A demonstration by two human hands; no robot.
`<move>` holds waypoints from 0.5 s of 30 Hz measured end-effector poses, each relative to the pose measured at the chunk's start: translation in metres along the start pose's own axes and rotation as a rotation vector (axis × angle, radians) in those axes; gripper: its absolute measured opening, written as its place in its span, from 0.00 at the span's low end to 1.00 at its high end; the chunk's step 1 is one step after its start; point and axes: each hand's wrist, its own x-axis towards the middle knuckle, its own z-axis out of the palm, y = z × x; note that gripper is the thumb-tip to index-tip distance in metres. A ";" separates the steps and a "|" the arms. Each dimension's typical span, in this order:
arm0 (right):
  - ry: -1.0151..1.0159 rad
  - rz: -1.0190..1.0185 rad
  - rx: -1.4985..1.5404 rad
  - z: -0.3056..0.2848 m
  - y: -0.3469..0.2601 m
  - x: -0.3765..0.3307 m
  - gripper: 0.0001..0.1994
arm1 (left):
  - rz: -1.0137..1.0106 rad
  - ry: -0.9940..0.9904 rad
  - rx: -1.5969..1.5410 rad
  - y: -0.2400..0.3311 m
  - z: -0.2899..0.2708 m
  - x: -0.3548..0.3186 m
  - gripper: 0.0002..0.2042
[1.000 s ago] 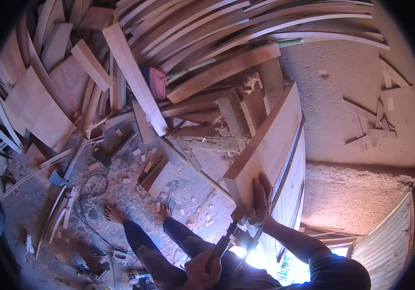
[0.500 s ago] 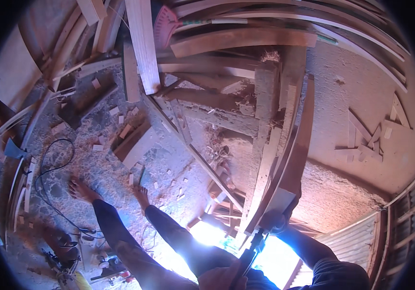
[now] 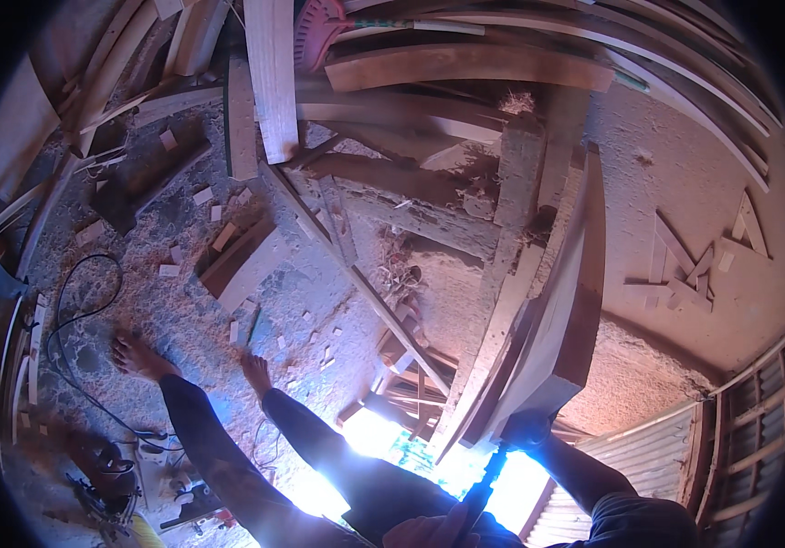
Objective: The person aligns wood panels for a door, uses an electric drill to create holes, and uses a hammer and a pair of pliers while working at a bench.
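Observation:
A long, curved wooden plank (image 3: pixel 552 338) lies along the old timber bench, its pale cut end toward me. At that near end is my right hand (image 3: pixel 529 431), closed on the plank, its fingers dark and partly lost in the glare. A dark, slim, bar-shaped tool (image 3: pixel 476 498) slants up from the lower edge to the plank's end; its exact kind is hard to make out. Around its lower part my left hand (image 3: pixel 424 532) is closed, partly cut off by the picture's lower edge.
Beside the plank stands the rough timber bench frame (image 3: pixel 410 205), with a thin slat (image 3: pixel 356 274) leaning across it. Curved boards (image 3: pixel 474 66) and a pink rake head (image 3: pixel 317 32) lie beyond. Offcuts, a black cable (image 3: pixel 68 320) and power tools (image 3: pixel 105 489) lie on the left floor.
The plank has turned, showing more of its broad pale face and cut end. My right hand remains at its near end. The whole view has shifted slightly.

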 end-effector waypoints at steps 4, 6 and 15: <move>0.072 -0.145 -0.274 0.015 0.000 0.013 0.20 | 0.000 0.006 0.000 0.003 0.003 -0.004 0.16; 0.141 -0.324 -0.626 0.023 0.002 0.025 0.27 | 0.002 0.003 0.017 0.006 0.012 -0.009 0.16; 0.310 -0.768 -1.602 0.053 -0.024 0.073 0.44 | -0.092 -0.040 0.194 0.014 0.034 -0.031 0.14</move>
